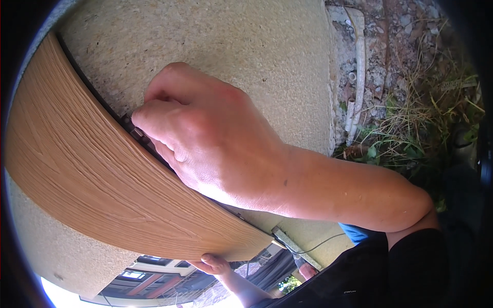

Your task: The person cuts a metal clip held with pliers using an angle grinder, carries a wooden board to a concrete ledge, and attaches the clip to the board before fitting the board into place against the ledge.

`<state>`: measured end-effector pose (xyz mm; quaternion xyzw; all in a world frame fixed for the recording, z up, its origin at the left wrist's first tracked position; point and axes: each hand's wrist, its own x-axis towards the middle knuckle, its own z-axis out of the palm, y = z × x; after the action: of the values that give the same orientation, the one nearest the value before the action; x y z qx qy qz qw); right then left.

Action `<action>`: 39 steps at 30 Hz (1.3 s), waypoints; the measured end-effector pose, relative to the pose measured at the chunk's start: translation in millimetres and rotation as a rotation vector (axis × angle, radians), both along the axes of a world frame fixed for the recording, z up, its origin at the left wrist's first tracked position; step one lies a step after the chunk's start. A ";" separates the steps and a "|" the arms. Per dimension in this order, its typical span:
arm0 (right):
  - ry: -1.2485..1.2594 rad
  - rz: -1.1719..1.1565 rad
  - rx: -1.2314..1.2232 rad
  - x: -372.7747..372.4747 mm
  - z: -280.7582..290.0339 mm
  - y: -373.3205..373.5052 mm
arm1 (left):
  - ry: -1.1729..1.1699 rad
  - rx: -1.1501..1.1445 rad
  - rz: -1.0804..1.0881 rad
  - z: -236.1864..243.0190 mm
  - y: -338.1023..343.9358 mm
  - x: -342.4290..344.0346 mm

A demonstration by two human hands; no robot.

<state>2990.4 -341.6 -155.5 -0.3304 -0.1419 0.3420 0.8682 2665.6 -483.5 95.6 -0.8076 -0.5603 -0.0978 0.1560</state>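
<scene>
A long wood-grain board (102, 149) in light brown curves across the left and middle, against a beige rough wall. My right hand (205, 123) is closed at the board's upper edge, fingertips pinched together in the gap between board and wall. What they hold, if anything, is hidden. Beside the fingertips a small metal clip (137, 133) shows in the dark gap. Farther off, my left hand (213, 265) grips the board's lower edge; part of its fingers goes out of sight against the board.
The textured wall (287, 66) fills the top. To the right lie a white pipe (360, 61), broken rubble and dry grass (405, 123). Near the board's right end is a grey bar (298, 249) with a thin cable. Another person's hand (308, 270) shows beside it. Buildings appear below.
</scene>
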 end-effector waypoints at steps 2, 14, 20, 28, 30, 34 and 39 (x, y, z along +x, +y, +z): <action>-0.080 -0.077 0.005 3.6 -0.6 3.6 | -0.056 -0.026 -0.002 8.9 -1.6 -7.9; -0.344 -0.135 -0.054 0.3 -14.3 3.0 | 0.022 0.050 0.040 -1.6 3.7 -1.9; -0.435 -0.339 -0.049 -5.7 -26.4 18.2 | -0.082 -0.111 -0.028 12.0 2.1 -22.8; -0.609 -0.269 -0.061 22.6 -29.2 11.2 | -0.088 -0.075 -0.036 -0.5 5.6 -7.6; -0.694 -0.238 -0.043 29.2 -36.6 18.0 | 0.041 0.023 -0.063 -9.8 8.9 7.5; -0.552 -0.355 -0.058 44.5 -47.8 32.3 | -0.020 -0.033 -0.040 -4.2 7.2 -1.0; -0.678 -0.143 -0.048 60.4 -29.3 37.6 | 0.028 -0.019 -0.049 -2.9 7.7 1.2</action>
<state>3050.7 -303.9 -184.8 -0.4548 -0.3907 0.1541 0.7854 2666.9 -475.8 92.7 -0.8238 -0.5389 -0.0853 0.1536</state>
